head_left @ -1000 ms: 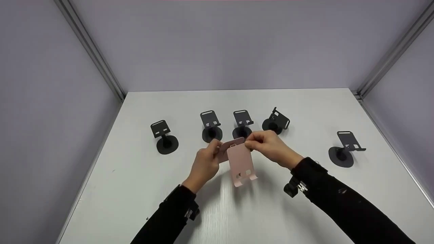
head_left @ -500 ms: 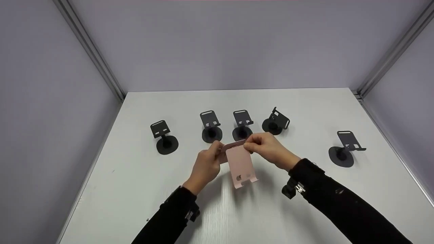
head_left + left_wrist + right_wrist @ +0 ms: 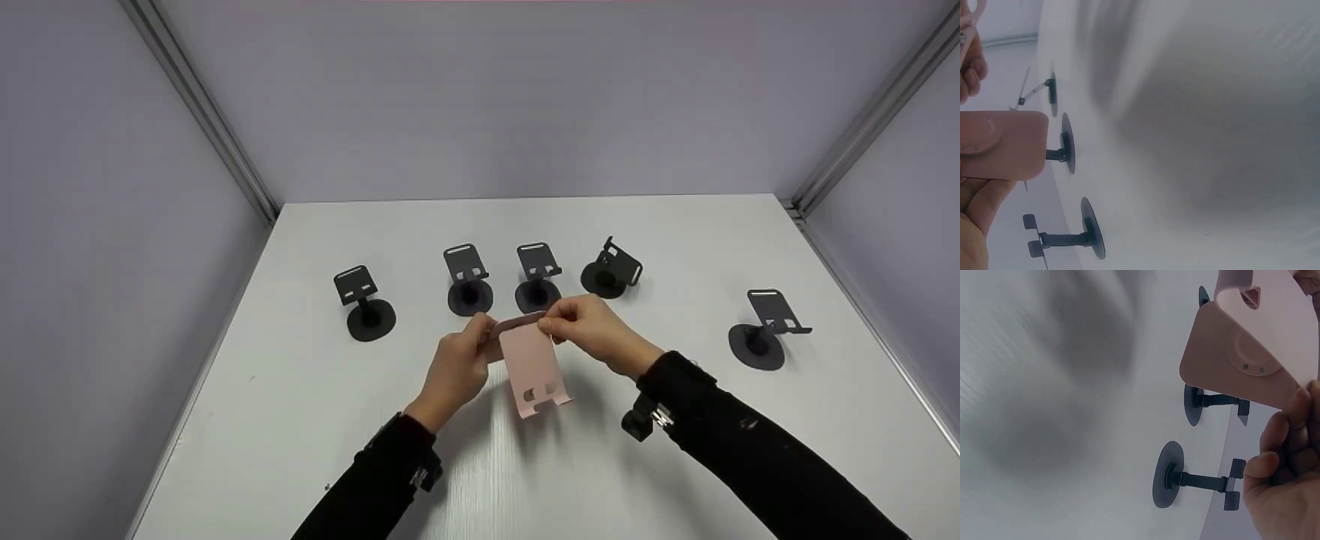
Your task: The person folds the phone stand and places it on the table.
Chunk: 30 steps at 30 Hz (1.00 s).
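Note:
A pink folding phone stand (image 3: 529, 367) is held up over the table between both hands in the head view. My left hand (image 3: 452, 367) grips its flat base, whose rounded pink plate (image 3: 1024, 143) shows in the left wrist view. At the upper right corner of the cradle plate, my right hand (image 3: 596, 330) pinches the edge with thumb and fingers. The cradle's hooked lip (image 3: 546, 405) hangs toward the front. In the right wrist view the base (image 3: 1207, 354) lies behind the cradle, with two small screws on it. The hinge is hidden in the head view.
Several black phone stands stand along the back of the white table (image 3: 285, 420): one at left (image 3: 370, 319), a pair in the middle, a turned one (image 3: 604, 274) beside them, and one at far right (image 3: 757, 345). Grey panels (image 3: 480, 97) enclose the table.
The right hand has shifted slightly down and left, tilting the cradle plate so its top edge now covers the slot that showed beside the base. The left hand has barely moved.

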Each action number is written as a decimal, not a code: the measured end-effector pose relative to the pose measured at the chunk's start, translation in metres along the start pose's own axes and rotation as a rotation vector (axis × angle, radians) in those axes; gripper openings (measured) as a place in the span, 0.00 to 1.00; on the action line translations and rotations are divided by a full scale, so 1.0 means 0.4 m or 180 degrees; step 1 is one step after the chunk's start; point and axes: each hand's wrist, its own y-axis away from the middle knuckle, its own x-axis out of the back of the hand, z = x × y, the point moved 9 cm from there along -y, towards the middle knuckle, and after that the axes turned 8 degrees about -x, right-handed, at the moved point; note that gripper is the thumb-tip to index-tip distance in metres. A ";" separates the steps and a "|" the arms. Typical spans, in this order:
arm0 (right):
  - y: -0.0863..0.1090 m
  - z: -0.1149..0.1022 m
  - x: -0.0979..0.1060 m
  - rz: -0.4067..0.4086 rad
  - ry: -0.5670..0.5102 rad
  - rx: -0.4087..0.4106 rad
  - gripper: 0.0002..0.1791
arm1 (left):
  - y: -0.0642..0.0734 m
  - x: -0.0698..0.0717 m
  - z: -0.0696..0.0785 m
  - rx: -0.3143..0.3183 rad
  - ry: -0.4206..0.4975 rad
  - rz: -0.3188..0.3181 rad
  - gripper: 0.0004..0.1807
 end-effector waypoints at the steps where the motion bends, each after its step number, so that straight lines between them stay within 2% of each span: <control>1: 0.000 0.001 -0.001 -0.0002 -0.0008 -0.0011 0.10 | 0.000 0.001 0.001 -0.0014 -0.0008 0.0010 0.12; 8: 0.000 0.004 -0.005 0.0023 -0.0043 -0.0040 0.10 | 0.000 0.009 -0.004 0.0037 -0.0028 0.0040 0.14; 15: 0.003 0.005 -0.004 -0.0028 -0.0122 -0.0147 0.11 | -0.004 0.011 -0.016 0.0147 -0.0020 -0.0076 0.15; 18: 0.008 0.006 0.000 -0.0088 -0.0095 -0.0145 0.12 | -0.004 0.013 -0.023 0.0158 -0.0070 -0.0077 0.15; 22: 0.016 0.013 0.001 -0.0215 -0.0028 -0.0140 0.14 | 0.001 0.024 -0.037 0.0167 -0.0141 0.0015 0.15; 30: 0.034 0.043 -0.024 -0.0492 0.0220 -0.0223 0.14 | 0.012 0.040 -0.068 0.0280 -0.0179 0.0098 0.15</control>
